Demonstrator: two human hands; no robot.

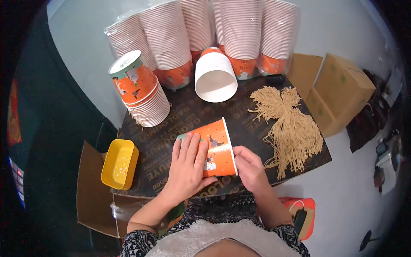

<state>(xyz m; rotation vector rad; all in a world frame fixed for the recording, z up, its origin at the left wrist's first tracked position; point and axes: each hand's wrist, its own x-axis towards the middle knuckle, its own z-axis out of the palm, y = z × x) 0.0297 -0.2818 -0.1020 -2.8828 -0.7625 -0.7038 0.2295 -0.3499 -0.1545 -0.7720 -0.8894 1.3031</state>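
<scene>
An orange paper cup (pixel 217 143) with a white rim and dark printed figures lies on its side near the front of the black table. Across its side and base end rests my left hand (pixel 188 160), fingers together on top and thumb along the lower side, gripping it. My right hand (pixel 250 167) is closed at the rim, thumb and forefinger pinching it; the other fingers curl under. Whether a bit of string is in that pinch I cannot make out. To the right lies a bundle of tan strings (pixel 295 132), tied near its upper part.
Several wrapped cup stacks (pixel 242 34) line the back. One cup (pixel 216 79) lies mouth forward before them. An upside-down stack (pixel 147 103) leans at the left, above a yellow tub (pixel 135 165) with small white bits. Cardboard boxes (pixel 342 81) stand beside the table (pixel 188 113).
</scene>
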